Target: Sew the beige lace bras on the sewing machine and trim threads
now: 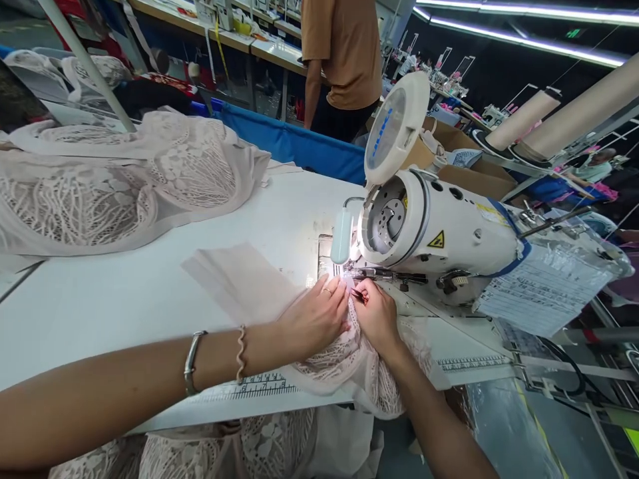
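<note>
A pale pink lace bra (332, 356) lies partly over the front edge of the sewing table, its upper edge at the needle area of a white sewing machine (449, 219). My left hand (317, 313), with a ring on one finger, is closed on the bra's edge just before the needle. Close beside it, my right hand (377, 316) pinches a small dark pointed tool (358, 296) against the fabric; its exact kind is hidden by the fingers. A sheer pale panel (244, 279) spreads flat to the left of my left hand. The fingertips almost meet under the machine's light.
More lace bras (190, 166) are piled at the table's left. Others (274, 442) hang below the front edge. Ruler tape (254, 389) runs along that edge. Behind a blue cloth bin (294, 140) stands a person (344, 53). Thread cones (524, 120) stand at right.
</note>
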{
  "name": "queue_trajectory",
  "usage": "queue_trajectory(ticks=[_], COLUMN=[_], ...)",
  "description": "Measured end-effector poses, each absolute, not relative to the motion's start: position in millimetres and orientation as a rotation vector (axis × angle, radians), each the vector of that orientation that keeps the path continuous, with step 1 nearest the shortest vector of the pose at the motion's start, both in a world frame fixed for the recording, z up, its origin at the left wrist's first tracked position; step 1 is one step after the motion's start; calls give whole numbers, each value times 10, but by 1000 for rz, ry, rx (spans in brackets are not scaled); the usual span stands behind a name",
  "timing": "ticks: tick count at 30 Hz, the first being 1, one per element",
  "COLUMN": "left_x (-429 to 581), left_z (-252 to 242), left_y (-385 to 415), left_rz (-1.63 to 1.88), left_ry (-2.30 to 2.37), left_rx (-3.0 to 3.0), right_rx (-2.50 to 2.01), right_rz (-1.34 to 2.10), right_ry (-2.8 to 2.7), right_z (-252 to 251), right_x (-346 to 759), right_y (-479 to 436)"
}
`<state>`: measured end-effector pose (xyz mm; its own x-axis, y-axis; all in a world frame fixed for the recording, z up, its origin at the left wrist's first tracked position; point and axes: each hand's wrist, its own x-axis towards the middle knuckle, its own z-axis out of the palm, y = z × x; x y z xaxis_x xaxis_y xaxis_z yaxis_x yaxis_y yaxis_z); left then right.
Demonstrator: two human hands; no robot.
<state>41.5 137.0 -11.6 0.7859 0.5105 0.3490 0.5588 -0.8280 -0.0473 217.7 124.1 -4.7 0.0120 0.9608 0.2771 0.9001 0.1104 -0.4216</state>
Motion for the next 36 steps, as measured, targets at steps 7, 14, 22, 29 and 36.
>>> queue_trajectory(ticks=[7, 14, 22, 29, 36], left_x=[432, 390, 363, 345, 352], left_z=[-31, -61, -165, -154, -163], left_y=[1357, 1439, 1499, 1509, 1508], left_rz=[-437, -516, -614, -582, -535], left_ry=[-864, -871, -880, -901, -921], left_rx=[-2866, -3000, -2995, -2937, -2919], right_rx=[-1648, -1399, -1532, -1704, -1685], right_rz=[-193, -427, -343, -186, -167], right_ry=[-2066, -2206, -2267, -2292, -2288], right_z=[-176, -124, -170, -149, -122], right_x=[2192, 2119, 2180, 2179, 2165], right_y=[1200, 1202, 1190, 1202, 1222])
